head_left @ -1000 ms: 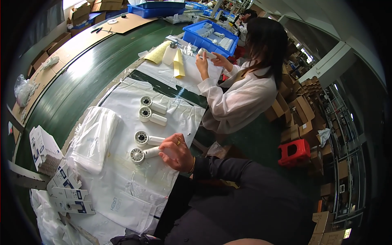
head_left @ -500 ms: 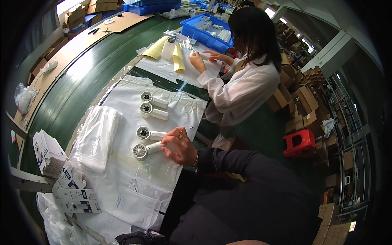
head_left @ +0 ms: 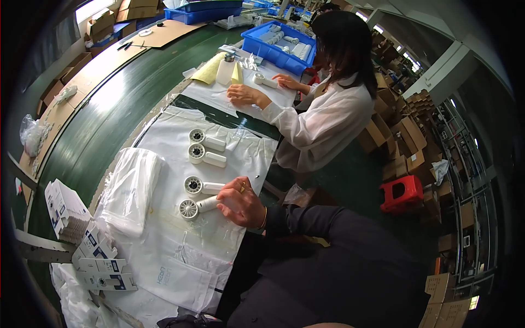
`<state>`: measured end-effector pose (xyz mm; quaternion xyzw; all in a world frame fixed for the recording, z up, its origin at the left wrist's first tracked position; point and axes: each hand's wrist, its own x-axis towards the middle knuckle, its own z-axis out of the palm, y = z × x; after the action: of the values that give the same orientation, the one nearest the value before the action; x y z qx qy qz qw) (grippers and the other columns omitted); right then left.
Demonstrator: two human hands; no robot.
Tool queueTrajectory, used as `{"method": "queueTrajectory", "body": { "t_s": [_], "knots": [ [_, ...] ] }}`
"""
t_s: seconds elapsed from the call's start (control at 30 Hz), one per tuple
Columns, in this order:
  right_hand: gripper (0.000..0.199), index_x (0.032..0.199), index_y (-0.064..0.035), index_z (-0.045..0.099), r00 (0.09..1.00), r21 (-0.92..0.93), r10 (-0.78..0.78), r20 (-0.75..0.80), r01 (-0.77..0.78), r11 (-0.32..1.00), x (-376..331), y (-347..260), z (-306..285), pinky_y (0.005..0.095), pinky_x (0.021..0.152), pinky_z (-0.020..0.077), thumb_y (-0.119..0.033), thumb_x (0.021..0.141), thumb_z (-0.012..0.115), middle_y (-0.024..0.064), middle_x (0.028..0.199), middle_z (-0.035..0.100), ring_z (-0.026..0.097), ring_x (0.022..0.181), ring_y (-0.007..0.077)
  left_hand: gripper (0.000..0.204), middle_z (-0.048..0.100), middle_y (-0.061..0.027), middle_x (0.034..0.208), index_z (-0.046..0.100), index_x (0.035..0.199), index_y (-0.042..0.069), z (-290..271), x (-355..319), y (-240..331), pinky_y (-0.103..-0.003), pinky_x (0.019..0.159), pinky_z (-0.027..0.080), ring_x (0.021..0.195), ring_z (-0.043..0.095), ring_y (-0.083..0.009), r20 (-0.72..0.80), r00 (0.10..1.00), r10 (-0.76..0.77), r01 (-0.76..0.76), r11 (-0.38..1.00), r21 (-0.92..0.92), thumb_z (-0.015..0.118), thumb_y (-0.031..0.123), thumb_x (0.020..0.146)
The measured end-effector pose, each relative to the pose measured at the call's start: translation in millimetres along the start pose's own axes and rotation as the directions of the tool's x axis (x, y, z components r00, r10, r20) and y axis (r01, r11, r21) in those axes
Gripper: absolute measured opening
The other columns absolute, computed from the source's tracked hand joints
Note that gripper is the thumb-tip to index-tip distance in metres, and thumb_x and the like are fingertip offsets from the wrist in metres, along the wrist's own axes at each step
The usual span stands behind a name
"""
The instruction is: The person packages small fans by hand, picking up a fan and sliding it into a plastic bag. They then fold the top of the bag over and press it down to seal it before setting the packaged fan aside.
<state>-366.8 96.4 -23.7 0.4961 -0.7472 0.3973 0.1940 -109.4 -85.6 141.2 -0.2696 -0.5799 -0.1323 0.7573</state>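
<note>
At the far left, flat cardboard sheets (head_left: pixel 82 71) lie along the outer edge of a long green conveyor belt (head_left: pixel 109 120), with a crumpled clear bag (head_left: pixel 33 134) beside them. Below, at the near-left edge of the work surface, small white-and-blue printed cartons (head_left: pixel 65 210) stand stacked and fanned.

The work surface itself is covered by a white plastic sheet (head_left: pixel 180 251), which overhangs its near edge. A folded stack of clear plastic bags (head_left: pixel 131 188) lies on its left part. To the right of the stack, four white handheld fans lie in a column, round heads to the left and handles to the right: two upper fans (head_left: pixel 205 147) close together, a third fan (head_left: pixel 199 186) below, and the nearest fan (head_left: pixel 194 206) last.

One hand (head_left: pixel 240 202) rests on the handles of the third and nearest fans, fingers curled down over them; a ring shows on one finger. It cannot be determined which hand it is, and no other hand of the wearer is in view. A dark sleeve leads from it toward the lower right.

Further along the surface a co-worker in a white shirt (head_left: pixel 328 120) sits with both hands on the sheet, near a blue bin (head_left: pixel 287 46) of white parts.

At the right, a green floor aisle holds a red stool (head_left: pixel 402 191); cardboard boxes (head_left: pixel 404 136) line it.
</note>
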Motion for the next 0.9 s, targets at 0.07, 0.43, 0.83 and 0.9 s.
{"method": "queueTrajectory", "body": {
  "t_s": [0.07, 0.43, 0.83, 0.9],
  "knots": [
    [0.026, 0.109, -0.0079, 0.064, 1.0, 0.001, 0.003, -0.01, -0.003, 1.0, -2, -1, 0, 0.0445, 0.097, 0.0424, -0.007, 0.088, 0.079, 0.0083, 0.105, 0.067, 0.063, 0.097, 0.0293, 0.041, 0.072, -0.0115, 0.141, 0.07, 0.138, 0.006, 1, 0, 0, -0.05, 0.113, 0.048, 0.131, 0.066, -0.0277, -0.008, 1.0, 0.007, -0.007, 1.0, 0.016, 0.065, 0.033, 0.106],
    [0.027, 0.11, -0.0085, 0.064, 1.0, 0.021, 0.012, -0.026, -0.012, 1.0, 5, 1, -2, 0.0446, 0.098, 0.0422, -0.007, 0.088, 0.079, 0.0083, 0.106, 0.067, 0.063, 0.099, 0.0288, 0.03, 0.073, -0.0098, 0.123, 0.072, 0.124, 0.009, 21, 1, -13, -0.042, 0.097, 0.052, 0.113, 0.07, -0.0221, -0.087, 0.995, 0.048, -0.043, 0.997, 0.057, 0.067, 0.032, 0.105],
    [0.026, 0.111, -0.0096, 0.064, 0.999, 0.004, -0.009, -0.052, 0.009, 1.0, -9, 4, 1, 0.0449, 0.102, 0.0417, -0.011, 0.09, 0.079, 0.0076, 0.106, 0.067, 0.064, 0.102, 0.0281, 0.024, 0.068, 0.001, 0.075, 0.07, 0.085, 0.012, -46, -47, -12, -0.021, 0.058, 0.045, 0.065, 0.068, -0.0077, -0.132, 0.973, 0.188, -0.178, 0.98, 0.084, 0.067, 0.027, 0.104],
    [0.026, 0.111, -0.0098, 0.062, 1.0, -0.005, -0.01, -0.018, 0.01, 1.0, -9, 4, 3, 0.0449, 0.103, 0.0408, -0.013, 0.091, 0.078, 0.0072, 0.107, 0.066, 0.064, 0.104, 0.0276, 0.022, 0.072, -0.0013, 0.081, 0.072, 0.09, 0.012, -59, -62, -12, -0.023, 0.062, 0.048, 0.07, 0.072, -0.0096, -0.1, 0.978, 0.181, -0.175, 0.982, 0.068, 0.068, 0.029, 0.104]
  ]
}}
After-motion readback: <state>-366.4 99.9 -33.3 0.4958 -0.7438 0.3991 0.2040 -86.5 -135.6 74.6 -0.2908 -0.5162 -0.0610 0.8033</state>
